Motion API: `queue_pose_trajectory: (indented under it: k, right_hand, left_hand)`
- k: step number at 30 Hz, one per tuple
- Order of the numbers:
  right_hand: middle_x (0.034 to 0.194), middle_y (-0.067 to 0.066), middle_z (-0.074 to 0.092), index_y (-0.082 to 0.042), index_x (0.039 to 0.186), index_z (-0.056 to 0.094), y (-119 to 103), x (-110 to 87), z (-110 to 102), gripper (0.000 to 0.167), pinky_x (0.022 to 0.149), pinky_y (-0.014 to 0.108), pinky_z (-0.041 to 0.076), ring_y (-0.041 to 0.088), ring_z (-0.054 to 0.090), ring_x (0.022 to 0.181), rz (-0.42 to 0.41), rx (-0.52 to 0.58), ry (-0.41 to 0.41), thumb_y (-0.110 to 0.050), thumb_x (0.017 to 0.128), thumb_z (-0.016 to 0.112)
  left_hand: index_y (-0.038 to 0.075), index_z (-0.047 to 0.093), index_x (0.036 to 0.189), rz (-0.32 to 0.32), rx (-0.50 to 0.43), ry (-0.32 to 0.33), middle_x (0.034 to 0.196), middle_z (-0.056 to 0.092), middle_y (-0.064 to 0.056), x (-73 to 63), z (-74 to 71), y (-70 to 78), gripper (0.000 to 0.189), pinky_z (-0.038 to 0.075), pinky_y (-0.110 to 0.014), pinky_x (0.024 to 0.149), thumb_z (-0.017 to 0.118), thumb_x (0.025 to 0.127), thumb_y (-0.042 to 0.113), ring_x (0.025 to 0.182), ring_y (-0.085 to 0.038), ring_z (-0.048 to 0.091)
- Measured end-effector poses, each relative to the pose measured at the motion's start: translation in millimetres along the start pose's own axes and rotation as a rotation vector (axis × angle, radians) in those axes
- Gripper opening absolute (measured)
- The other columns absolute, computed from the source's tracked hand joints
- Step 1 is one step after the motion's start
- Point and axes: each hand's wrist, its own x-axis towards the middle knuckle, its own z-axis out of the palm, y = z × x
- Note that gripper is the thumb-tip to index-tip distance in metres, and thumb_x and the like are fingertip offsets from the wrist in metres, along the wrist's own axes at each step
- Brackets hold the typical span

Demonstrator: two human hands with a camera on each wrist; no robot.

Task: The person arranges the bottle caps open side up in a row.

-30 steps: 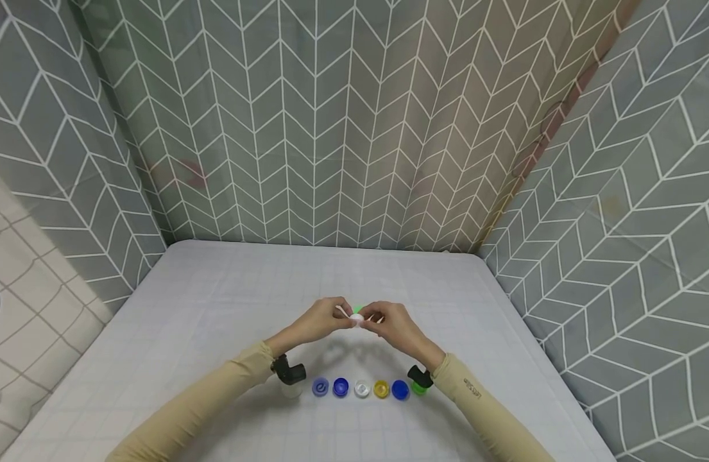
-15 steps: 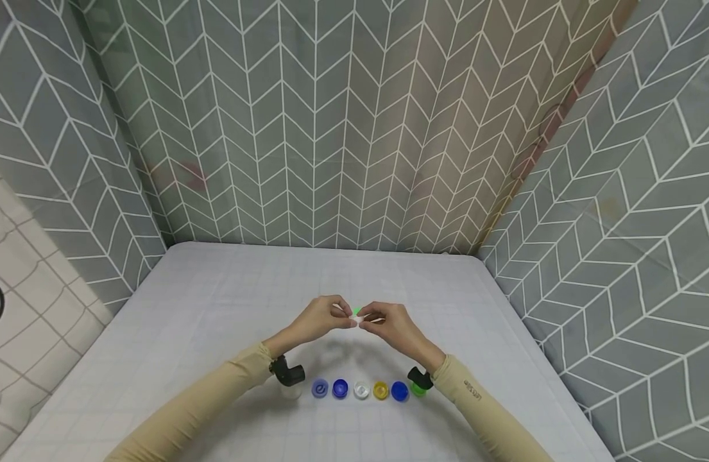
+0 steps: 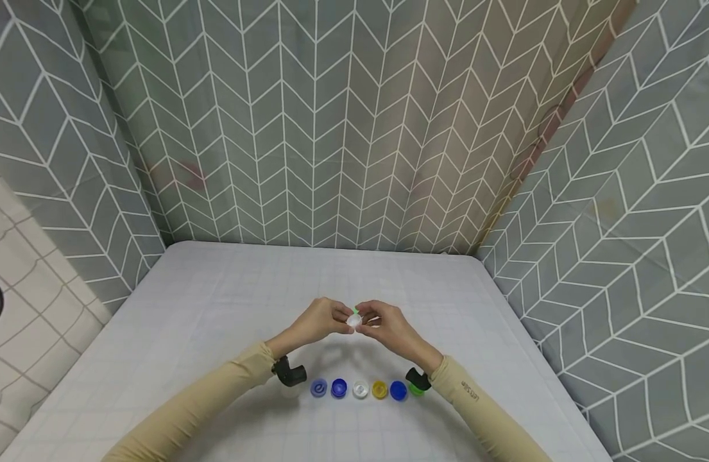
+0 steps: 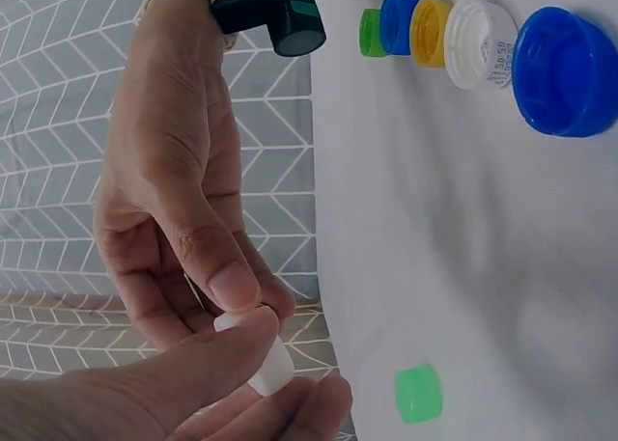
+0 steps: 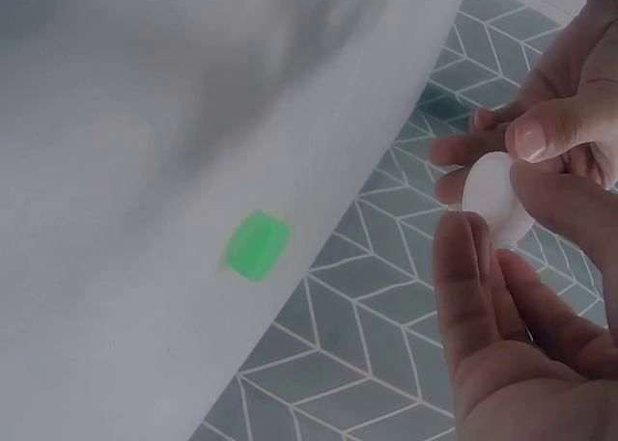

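Both hands meet above the middle of the table around one small white bottle cap point(image 3: 354, 320). My left hand point(image 3: 319, 319) pinches the cap's left side between thumb and fingers. From the other side my right hand point(image 3: 391, 325) grips it with thumb and fingertips. In the right wrist view the white cap point(image 5: 497, 198) shows a smooth round face, partly covered by a thumb. Seen from the left wrist, the cap point(image 4: 273, 369) appears edge-on. A bright green cap point(image 5: 257, 245) lies on the table beyond the hands.
Nearer the body, a row of caps stands on the white table point(image 3: 227, 276): light blue point(image 3: 318, 387), dark blue point(image 3: 339, 388), white point(image 3: 360, 389), yellow point(image 3: 380, 389), blue point(image 3: 398, 391) and green point(image 3: 416, 389). Patterned curtains point(image 3: 331, 128) border the table.
The white cap has turned in the fingers, from looking flat half a second ago to showing its round face. Both hands stay at nearly the same spot, shifted slightly left.
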Motion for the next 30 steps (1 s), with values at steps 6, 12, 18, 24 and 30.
queue_pose_trajectory:
  k: [6, 12, 18, 24, 30]
  right_hand:
    - [0.108, 0.007, 0.067, -0.003, 0.117, 0.063, -0.9, -1.8, -2.1, 0.032, 0.082, 0.026, 0.055, 0.019, 0.066, 0.093, 0.029, -0.037, -0.014, -0.016, 0.089, 0.07]
    - [0.103, 0.004, 0.068, -0.007, 0.108, 0.068, 0.6, -4.8, -9.1, 0.026, 0.077, 0.029, 0.055, 0.019, 0.064, 0.087, 0.024, -0.094, -0.016, -0.02, 0.086, 0.073]
    - [0.105, 0.002, 0.067, -0.011, 0.105, 0.068, 3.0, -13.6, -24.9, 0.026, 0.077, 0.038, 0.052, 0.026, 0.061, 0.09, 0.002, -0.163, -0.015, -0.023, 0.083, 0.076]
    - [0.102, -0.003, 0.067, -0.015, 0.103, 0.068, 4.2, -29.2, -44.6, 0.025, 0.08, 0.038, 0.05, 0.024, 0.06, 0.09, 0.032, -0.212, -0.014, -0.024, 0.082, 0.077]
    - [0.101, -0.005, 0.066, -0.015, 0.103, 0.066, 6.4, -52.2, -61.8, 0.028, 0.08, 0.038, 0.05, 0.021, 0.059, 0.088, 0.066, -0.214, 0.002, -0.029, 0.082, 0.077]
  left_hand:
    - [0.004, 0.069, 0.102, 0.023, 0.029, 0.013, 0.093, 0.075, -0.01, -0.2, 2.8, 4.4, 0.032, 0.057, -0.033, 0.073, 0.082, 0.076, 0.017, 0.085, -0.017, 0.072]
    - [0.005, 0.067, 0.098, 0.018, 0.04, 0.011, 0.088, 0.075, -0.008, 2.9, 9.2, 8.6, 0.029, 0.057, -0.031, 0.069, 0.082, 0.076, 0.016, 0.079, -0.014, 0.071]
    - [0.006, 0.065, 0.094, 0.066, 0.105, 0.002, 0.081, 0.073, -0.003, 8.6, 19.8, 19.3, 0.028, 0.053, -0.025, 0.063, 0.083, 0.075, 0.018, 0.072, -0.009, 0.067]
    - [0.009, 0.066, 0.091, 0.127, 0.192, 0.005, 0.08, 0.072, 0.0, 16.5, 34.8, 35.2, 0.028, 0.05, -0.021, 0.062, 0.084, 0.074, 0.022, 0.072, -0.007, 0.065]
    - [0.011, 0.067, 0.093, 0.15, 0.238, -0.035, 0.085, 0.074, 0.001, 23.1, 54.7, 54.5, 0.026, 0.05, -0.02, 0.063, 0.081, 0.076, 0.024, 0.075, -0.006, 0.066]
